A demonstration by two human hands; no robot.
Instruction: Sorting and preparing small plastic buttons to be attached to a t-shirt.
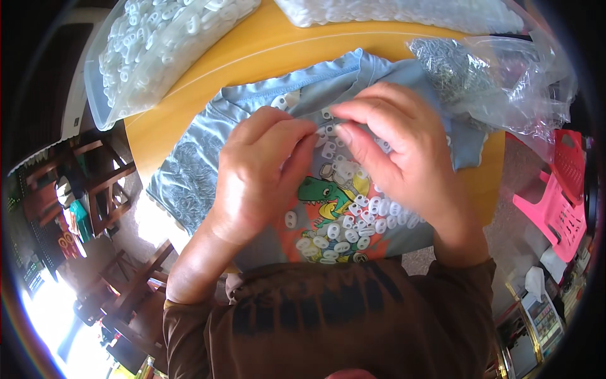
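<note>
My left hand is closed, its thumb and fingertips pinched together over the light blue shirt; what they hold, if anything, is hidden. Facing it, my right hand has its thumb and forefinger apart. Beside the forefinger's tip is a small white plastic piece with a hole. Below the hands, many rounded white plastic pieces with holes lie loose over the shirt's green dinosaur print. To the left of my left hand, a heap of thin grey metal bits rests on the shirt.
The shirt is spread on a yellow table. An open clear bag of white pieces stands at far left, another bag at the back. A clear bag of thin metal parts lies far right. A pink plastic stool is beyond the table.
</note>
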